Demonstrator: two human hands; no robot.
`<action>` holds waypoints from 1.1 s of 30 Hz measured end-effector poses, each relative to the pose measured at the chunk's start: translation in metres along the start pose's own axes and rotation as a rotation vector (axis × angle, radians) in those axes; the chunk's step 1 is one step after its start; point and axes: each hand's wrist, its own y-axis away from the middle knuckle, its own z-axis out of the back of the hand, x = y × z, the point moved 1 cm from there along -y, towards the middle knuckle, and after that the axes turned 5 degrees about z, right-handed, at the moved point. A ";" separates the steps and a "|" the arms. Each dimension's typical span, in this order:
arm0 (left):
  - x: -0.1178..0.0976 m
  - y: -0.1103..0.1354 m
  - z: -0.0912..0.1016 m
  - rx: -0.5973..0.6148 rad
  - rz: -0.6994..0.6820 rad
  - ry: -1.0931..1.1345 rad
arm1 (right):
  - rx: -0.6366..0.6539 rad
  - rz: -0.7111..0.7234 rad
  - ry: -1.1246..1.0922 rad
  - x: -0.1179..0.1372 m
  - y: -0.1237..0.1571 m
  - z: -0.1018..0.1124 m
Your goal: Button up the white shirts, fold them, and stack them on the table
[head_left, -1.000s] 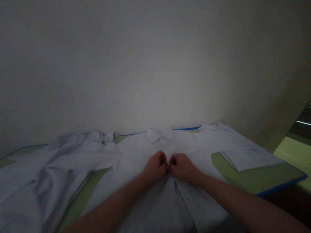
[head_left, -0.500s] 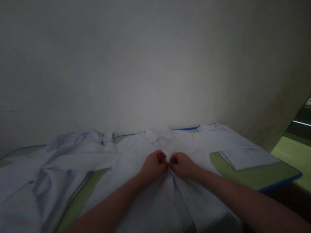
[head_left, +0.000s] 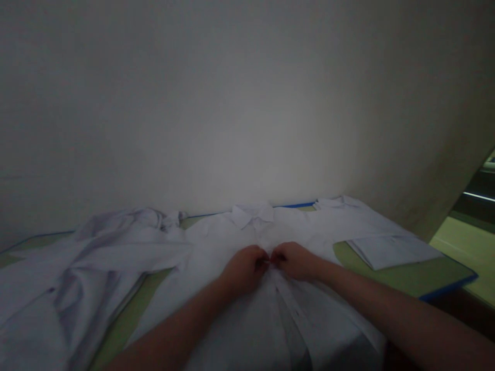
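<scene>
A white collared shirt (head_left: pixel 216 234) lies front side up, its collar toward the wall. Above the hands its front edges meet; below them the front parts in a narrow gap. My left hand (head_left: pixel 245 268) pinches the front edge at mid-chest, fingers curled. Right beside it, my right hand (head_left: pixel 294 262) pinches the same spot from the other side, and the fingertips of both nearly touch. Whatever button or buttonhole sits between the fingertips is too small and dark to make out.
Rumpled white garments (head_left: pixel 112 257) are heaped on the left. At the right lies a folded white garment (head_left: pixel 394 250), partly under the shirt's sleeve. The green table (head_left: pixel 425 278) has a blue edge and stands against a pale wall (head_left: pixel 247 103).
My left hand has turned slightly, its fingers curling further over the shirt's front edge. Both hands stay at the same place on the shirt.
</scene>
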 end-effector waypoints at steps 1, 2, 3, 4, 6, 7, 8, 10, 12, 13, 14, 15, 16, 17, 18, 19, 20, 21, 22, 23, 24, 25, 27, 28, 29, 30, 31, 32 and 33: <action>0.001 0.001 0.001 -0.008 -0.011 0.000 | -0.023 0.045 0.030 -0.001 0.006 0.003; 0.002 0.003 0.003 -0.014 -0.023 0.004 | -0.045 0.067 0.068 -0.004 0.013 0.006; 0.003 0.004 0.006 -0.008 -0.035 0.008 | -0.063 0.064 0.118 -0.009 0.019 0.009; 0.004 0.006 0.008 0.021 -0.045 0.009 | -0.080 0.042 0.178 -0.015 0.026 0.013; 0.005 0.009 0.011 0.136 -0.059 -0.013 | -0.081 -0.023 0.291 -0.029 0.038 0.017; 0.006 0.010 0.012 0.202 -0.064 -0.036 | -0.057 -0.051 0.324 -0.036 0.044 0.017; 0.007 0.011 0.013 0.264 -0.068 -0.067 | -0.019 -0.072 0.338 -0.042 0.050 0.016; 0.009 0.013 0.014 0.345 -0.077 -0.130 | 0.055 -0.097 0.333 -0.049 0.060 0.010; 0.010 0.016 0.015 0.388 -0.087 -0.175 | 0.090 -0.114 0.323 -0.048 0.069 0.002; 0.012 0.018 0.015 0.405 -0.092 -0.190 | 0.090 -0.120 0.324 -0.046 0.072 -0.003; 0.013 0.020 0.015 0.418 -0.099 -0.203 | 0.087 -0.125 0.327 -0.044 0.074 -0.007; 0.015 0.022 0.014 0.423 -0.108 -0.214 | 0.083 -0.127 0.330 -0.043 0.075 -0.011; 0.018 0.023 0.014 0.424 -0.117 -0.227 | 0.080 -0.130 0.332 -0.042 0.074 -0.013; 0.021 0.023 0.013 0.416 -0.124 -0.242 | 0.080 -0.132 0.333 -0.043 0.072 -0.015; 0.025 0.021 0.011 0.404 -0.129 -0.259 | 0.082 -0.133 0.334 -0.045 0.068 -0.016; 0.029 0.018 0.010 0.391 -0.129 -0.276 | 0.083 -0.134 0.335 -0.049 0.062 -0.017; 0.034 0.013 0.008 0.378 -0.122 -0.293 | 0.086 -0.135 0.338 -0.054 0.055 -0.016; 0.038 0.007 0.006 0.367 -0.112 -0.309 | 0.089 -0.135 0.342 -0.059 0.047 -0.015; 0.043 0.000 0.004 0.359 -0.099 -0.324 | 0.093 -0.135 0.347 -0.064 0.038 -0.013; 0.047 -0.008 0.003 0.351 -0.085 -0.336 | 0.097 -0.135 0.353 -0.068 0.030 -0.011; 0.050 -0.016 0.001 0.345 -0.069 -0.345 | 0.098 -0.139 0.361 -0.071 0.021 -0.009; 0.053 -0.024 0.000 0.341 -0.054 -0.351 | 0.094 -0.145 0.367 -0.072 0.014 -0.006; 0.057 -0.036 0.000 0.339 -0.031 -0.354 | 0.061 -0.157 0.374 -0.070 0.002 -0.001; 0.058 -0.040 0.001 0.337 -0.026 -0.351 | 0.037 -0.162 0.374 -0.067 -0.003 0.003; 0.058 -0.043 0.002 0.334 -0.025 -0.347 | 0.013 -0.166 0.373 -0.063 -0.006 0.006; 0.058 -0.045 0.003 0.328 -0.024 -0.342 | -0.006 -0.167 0.370 -0.059 -0.008 0.009; 0.056 -0.044 0.005 0.318 -0.022 -0.335 | -0.019 -0.165 0.368 -0.055 -0.009 0.011; 0.054 -0.042 0.007 0.302 -0.013 -0.326 | -0.028 -0.163 0.366 -0.051 -0.010 0.014; 0.050 -0.039 0.009 0.278 0.006 -0.315 | -0.035 -0.161 0.363 -0.047 -0.009 0.015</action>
